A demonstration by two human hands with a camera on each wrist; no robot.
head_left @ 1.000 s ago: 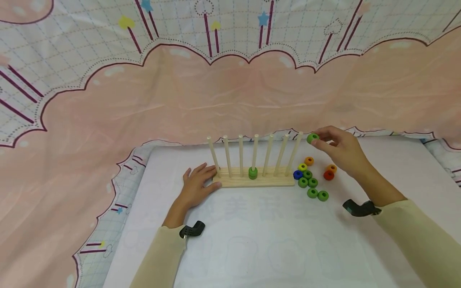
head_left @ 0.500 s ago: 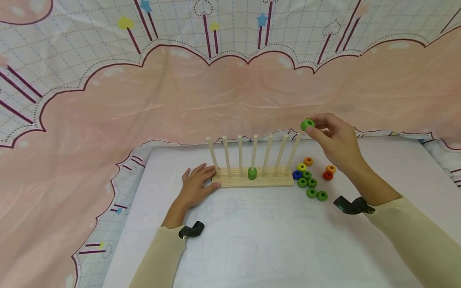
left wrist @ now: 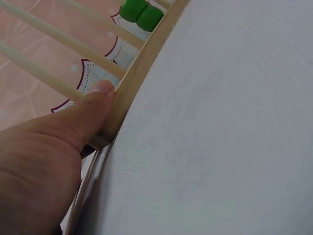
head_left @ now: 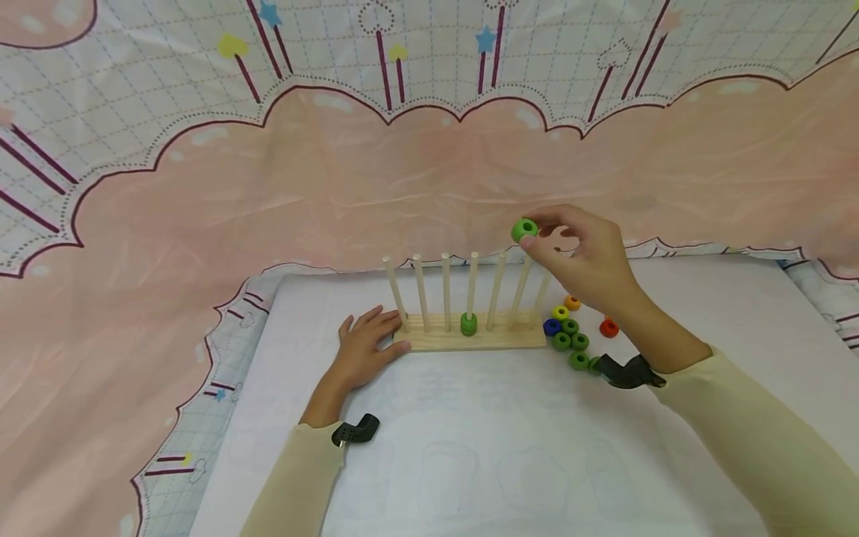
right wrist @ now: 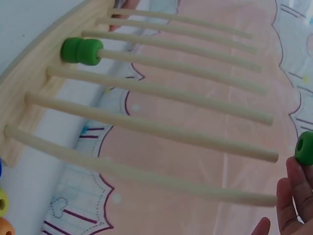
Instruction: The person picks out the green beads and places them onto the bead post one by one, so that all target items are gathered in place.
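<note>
A wooden peg rack with several upright pegs stands on the white tabletop. Two green beads sit stacked at the foot of its middle peg. My left hand grips the rack's left end, thumb along the front edge and fingers toward the back; in the left wrist view those fingers are hidden. Above the tops of the right-hand pegs, my right hand pinches another green bead between thumb and fingers, its hole visible. That bead appears at the right edge of the right wrist view, apart from every peg.
Loose beads lie right of the rack: several green ones, a blue one, a yellow one, an orange one and a red one. A patterned pink cloth hangs behind the table.
My right hand has risen and moved left with the green bead, from beyond the rack's right end to over its right-hand pegs. The left hand keeps its place on the rack.
</note>
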